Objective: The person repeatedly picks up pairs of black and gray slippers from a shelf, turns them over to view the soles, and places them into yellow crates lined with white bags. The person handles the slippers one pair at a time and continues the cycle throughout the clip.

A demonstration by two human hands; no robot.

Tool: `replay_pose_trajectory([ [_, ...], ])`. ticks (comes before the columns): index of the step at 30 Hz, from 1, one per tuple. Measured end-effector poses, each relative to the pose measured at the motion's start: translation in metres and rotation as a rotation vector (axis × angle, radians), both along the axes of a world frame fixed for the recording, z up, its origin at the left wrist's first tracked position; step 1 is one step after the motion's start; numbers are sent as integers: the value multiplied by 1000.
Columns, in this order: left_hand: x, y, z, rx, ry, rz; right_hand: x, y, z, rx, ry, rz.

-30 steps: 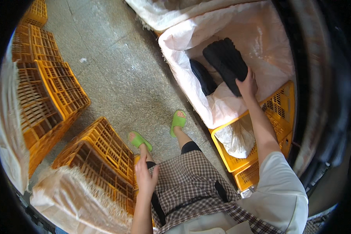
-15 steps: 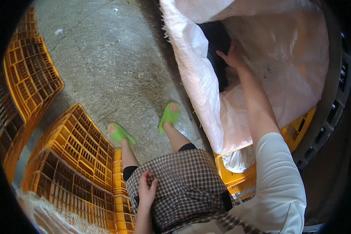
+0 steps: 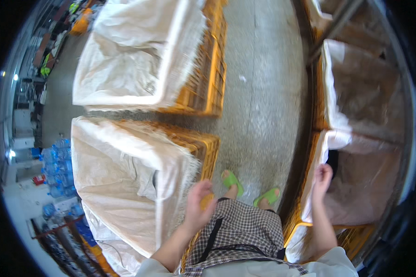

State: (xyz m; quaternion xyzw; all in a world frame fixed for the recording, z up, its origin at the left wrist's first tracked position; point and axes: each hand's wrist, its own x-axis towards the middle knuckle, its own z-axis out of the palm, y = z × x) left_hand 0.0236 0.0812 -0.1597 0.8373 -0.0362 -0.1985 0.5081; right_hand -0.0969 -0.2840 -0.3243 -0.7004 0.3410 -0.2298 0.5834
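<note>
Head view: I judge work is at the right bin, where a black item lies, partly hidden. My right hand bunches its fingers beside it; I can't tell if it grips anything. My left hand is loosely spread, empty, near the left bin. Deeper reaching calls for clearing the liner. Bottles stand far left; a bar slants ahead.

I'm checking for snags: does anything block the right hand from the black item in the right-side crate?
Nothing visible stands between the right hand and the black item; the hand shows right beside it in view. The liner's white rim borders the item's left side. Their gap in depth cannot be told.
</note>
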Motion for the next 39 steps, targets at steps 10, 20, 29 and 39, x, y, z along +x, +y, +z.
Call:
replay_pose_trajectory([
  [10,245,159,71,-352,-194,645,267,271,173,624,219,685],
  [20,380,183,-8,-713,-32,972,420,302,160,1354,276,436],
  [29,450,121,15,-698,-89,1096,483,258,180,1278,360,404],
  [39,579,80,-43,-549,51,1030,617,183,136,1262,351,368],
])
